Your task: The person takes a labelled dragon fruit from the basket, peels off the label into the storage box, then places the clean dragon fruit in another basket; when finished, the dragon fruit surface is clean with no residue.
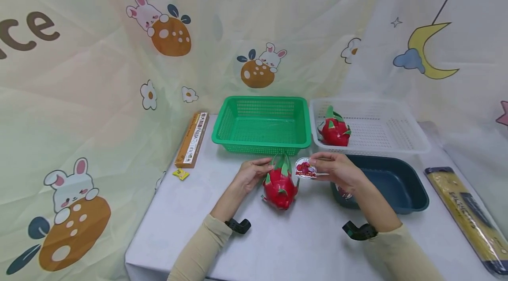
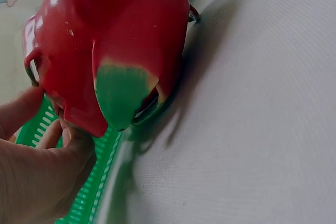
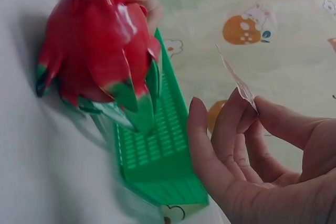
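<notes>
A red dragon fruit (image 1: pixel 281 189) with green-tipped scales stands on the white cloth in front of the green basket. My left hand (image 1: pixel 251 175) grips its upper left side with thumb and curled fingers. Just right of the fruit, my right hand (image 1: pixel 339 169) pinches a round sticker (image 1: pixel 305 168) printed with a dragon fruit picture. In the right wrist view the thin sticker (image 3: pixel 242 88) is seen nearly edge-on between thumb and fingertip, apart from the dragon fruit (image 3: pixel 100 45). Part of the left hand is hidden behind the fruit there.
The green basket (image 1: pixel 262 145) stands at the back. Beside it, a white basket (image 1: pixel 381 150) holds another dragon fruit (image 1: pixel 336 133). A dark blue tub (image 1: pixel 401 207) sits under the right forearm, with a round label (image 1: pixel 343 192) inside. Packages (image 1: pixel 468 219) (image 1: pixel 192 140) lie at both sides, plus a yellow wrapper (image 1: pixel 181 174).
</notes>
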The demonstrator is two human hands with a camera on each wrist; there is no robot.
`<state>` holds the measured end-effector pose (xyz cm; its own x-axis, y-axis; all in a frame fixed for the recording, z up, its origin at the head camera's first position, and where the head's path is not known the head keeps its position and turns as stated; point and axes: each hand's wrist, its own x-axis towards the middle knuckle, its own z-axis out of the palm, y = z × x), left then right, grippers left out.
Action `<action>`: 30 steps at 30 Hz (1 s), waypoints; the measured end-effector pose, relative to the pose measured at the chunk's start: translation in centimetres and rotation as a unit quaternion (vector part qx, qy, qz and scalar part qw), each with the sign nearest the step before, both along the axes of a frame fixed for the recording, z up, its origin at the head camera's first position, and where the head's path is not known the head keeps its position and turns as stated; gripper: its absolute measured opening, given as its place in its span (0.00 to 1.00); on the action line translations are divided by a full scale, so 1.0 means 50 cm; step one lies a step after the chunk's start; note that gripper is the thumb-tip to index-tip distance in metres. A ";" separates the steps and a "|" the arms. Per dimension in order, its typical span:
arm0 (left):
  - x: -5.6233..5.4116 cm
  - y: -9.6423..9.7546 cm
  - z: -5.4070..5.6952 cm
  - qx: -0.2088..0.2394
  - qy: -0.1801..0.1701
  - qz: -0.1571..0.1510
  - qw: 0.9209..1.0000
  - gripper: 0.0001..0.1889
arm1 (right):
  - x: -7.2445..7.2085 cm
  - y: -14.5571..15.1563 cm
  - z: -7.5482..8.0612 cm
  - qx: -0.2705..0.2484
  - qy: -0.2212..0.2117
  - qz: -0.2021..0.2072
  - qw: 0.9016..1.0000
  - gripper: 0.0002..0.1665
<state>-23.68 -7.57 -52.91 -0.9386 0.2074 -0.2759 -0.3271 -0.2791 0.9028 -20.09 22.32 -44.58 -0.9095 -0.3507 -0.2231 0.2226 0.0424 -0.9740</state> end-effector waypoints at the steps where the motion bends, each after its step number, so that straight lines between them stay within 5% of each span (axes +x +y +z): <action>1: -0.001 0.000 0.000 0.001 0.000 -0.001 1.000 0.23 | 0.000 0.005 0.003 0.003 0.001 0.000 1.000 0.15; 11: -0.001 -0.002 0.001 -0.007 0.000 -0.003 1.000 0.22 | 0.007 0.082 0.021 0.052 0.004 -0.012 0.999 0.17; 30: 0.002 -0.006 0.002 -0.021 0.008 -0.016 1.000 0.23 | 0.028 0.276 -0.026 0.172 -0.006 -0.055 0.984 0.29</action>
